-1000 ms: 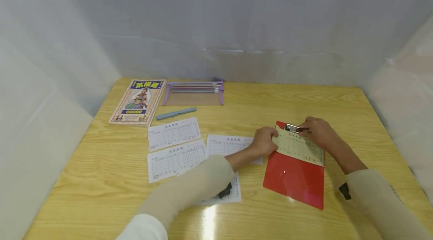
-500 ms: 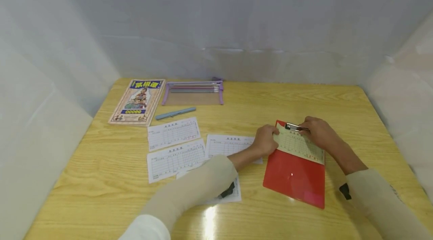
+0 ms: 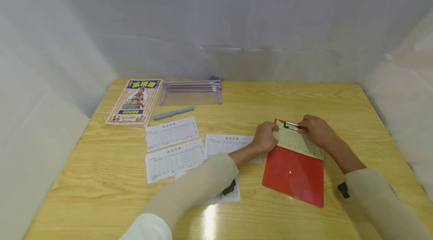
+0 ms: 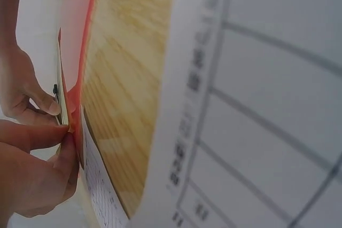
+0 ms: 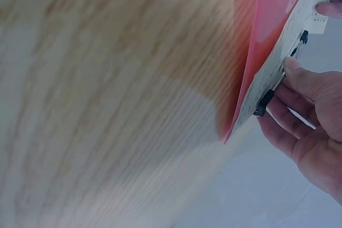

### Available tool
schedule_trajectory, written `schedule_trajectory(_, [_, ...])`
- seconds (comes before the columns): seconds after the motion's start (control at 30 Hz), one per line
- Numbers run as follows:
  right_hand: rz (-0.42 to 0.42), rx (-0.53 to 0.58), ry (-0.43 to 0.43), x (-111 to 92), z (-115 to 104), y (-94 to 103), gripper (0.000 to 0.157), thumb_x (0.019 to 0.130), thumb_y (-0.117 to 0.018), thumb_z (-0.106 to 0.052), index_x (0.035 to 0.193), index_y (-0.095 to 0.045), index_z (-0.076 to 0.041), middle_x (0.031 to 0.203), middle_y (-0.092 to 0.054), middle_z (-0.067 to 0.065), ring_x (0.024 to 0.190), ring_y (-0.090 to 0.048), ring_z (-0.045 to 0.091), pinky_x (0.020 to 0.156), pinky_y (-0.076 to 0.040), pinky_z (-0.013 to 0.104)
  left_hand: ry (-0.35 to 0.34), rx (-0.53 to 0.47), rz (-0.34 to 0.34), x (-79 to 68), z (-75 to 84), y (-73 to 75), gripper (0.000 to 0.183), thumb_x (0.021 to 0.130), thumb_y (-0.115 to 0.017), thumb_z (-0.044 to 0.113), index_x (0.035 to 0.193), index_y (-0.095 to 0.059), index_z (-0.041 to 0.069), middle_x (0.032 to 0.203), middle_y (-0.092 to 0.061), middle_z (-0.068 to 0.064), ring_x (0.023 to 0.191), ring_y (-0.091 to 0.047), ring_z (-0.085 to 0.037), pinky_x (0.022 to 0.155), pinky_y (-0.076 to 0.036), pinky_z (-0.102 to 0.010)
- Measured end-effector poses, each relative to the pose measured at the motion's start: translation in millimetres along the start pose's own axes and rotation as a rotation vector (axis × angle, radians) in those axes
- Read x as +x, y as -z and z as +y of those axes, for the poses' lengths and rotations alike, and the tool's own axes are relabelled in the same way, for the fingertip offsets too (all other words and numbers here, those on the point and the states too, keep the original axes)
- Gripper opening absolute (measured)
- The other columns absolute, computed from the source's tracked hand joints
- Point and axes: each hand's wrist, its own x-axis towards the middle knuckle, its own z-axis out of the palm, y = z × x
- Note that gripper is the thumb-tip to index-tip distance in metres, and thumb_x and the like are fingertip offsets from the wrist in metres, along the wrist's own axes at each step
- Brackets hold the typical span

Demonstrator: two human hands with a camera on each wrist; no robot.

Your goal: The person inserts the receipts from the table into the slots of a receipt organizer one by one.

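Note:
In the head view a red clipboard (image 3: 293,175) lies on the right of the table. Across its upper part is a pale yellow printed form (image 3: 297,143). My left hand (image 3: 265,137) pinches the form's upper left edge between thumb and finger. At the top of the board, my right hand (image 3: 317,130) grips the metal clip (image 3: 292,126). The right wrist view shows the thumb and fingers around the clip (image 5: 265,102), which has black ends. Part of the form's right side is hidden behind the right hand.
Several white printed forms (image 3: 173,131) lie left of the board, some partly under the left sleeve. Behind them are a blue pen (image 3: 173,113), an illustrated booklet (image 3: 135,101) and a purple-edged pencil pouch (image 3: 191,98). Pale curtains enclose the table.
The yellow form has slid up the board toward and under the clip, baring more red below it. My left hand has moved slightly upward with it; the right hand stays at the clip.

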Motion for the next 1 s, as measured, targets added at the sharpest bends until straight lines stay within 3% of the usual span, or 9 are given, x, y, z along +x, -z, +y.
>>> schedule_trajectory(0.3, [0.002,0.017,0.011,1,-2,2.0,0.018,0.082,-0.069,-0.005,0.096,-0.07,0.007,0.076,-0.056,0.008,0.065,-0.051,0.018,0.059,-0.045,0.033,0.0,-0.002,0.016,3.1,1.5,-1.7,0.042,0.073,-0.061,-0.008,0.114,-0.065,0.0,0.118,-0.064,-0.011,0.117,-0.056,-0.022,0.104,-0.041,-0.024])
schedule_trajectory(0.5, [-0.009,0.014,-0.011,1,-2,1.1,0.021,0.082,-0.07,-0.006,0.097,-0.07,0.007,0.076,-0.056,0.009,0.066,-0.053,0.018,0.059,-0.046,0.033,-0.01,-0.007,-0.006,3.2,-2.1,6.2,0.042,0.075,-0.069,-0.001,0.117,-0.063,-0.001,0.121,-0.062,-0.012,0.119,-0.054,-0.022,0.103,-0.042,-0.025])
schedule_trajectory(0.73, [-0.038,0.033,-0.041,1,-1,-0.4,0.023,0.083,-0.069,-0.006,0.1,-0.069,0.009,0.08,-0.058,0.011,0.068,-0.055,0.02,0.06,-0.047,0.033,0.002,-0.136,-0.032,-10.1,-23.3,41.8,0.048,0.08,-0.073,0.009,0.125,-0.058,0.003,0.12,-0.059,-0.011,0.1,-0.06,-0.02,0.078,-0.051,-0.02])
schedule_trajectory(0.83, [-0.036,0.034,-0.042,0,0,-0.2,0.023,0.083,-0.069,-0.006,0.1,-0.069,0.009,0.079,-0.058,0.01,0.067,-0.054,0.019,0.059,-0.046,0.032,-0.012,-0.176,-0.024,-20.0,-38.6,63.7,0.047,0.08,-0.074,0.01,0.124,-0.058,0.003,0.126,-0.058,-0.011,0.105,-0.061,-0.022,0.08,-0.053,-0.021])
schedule_trajectory(1.0, [-0.042,0.035,-0.043,1,2,1.1,0.022,0.082,-0.07,-0.007,0.099,-0.069,0.007,0.079,-0.058,0.009,0.066,-0.053,0.017,0.06,-0.045,0.031,0.013,-0.121,-0.012,-37.0,-65.8,99.1,0.049,0.08,-0.075,0.016,0.124,-0.058,0.004,0.126,-0.059,-0.01,0.106,-0.06,-0.023,0.083,-0.054,-0.028])
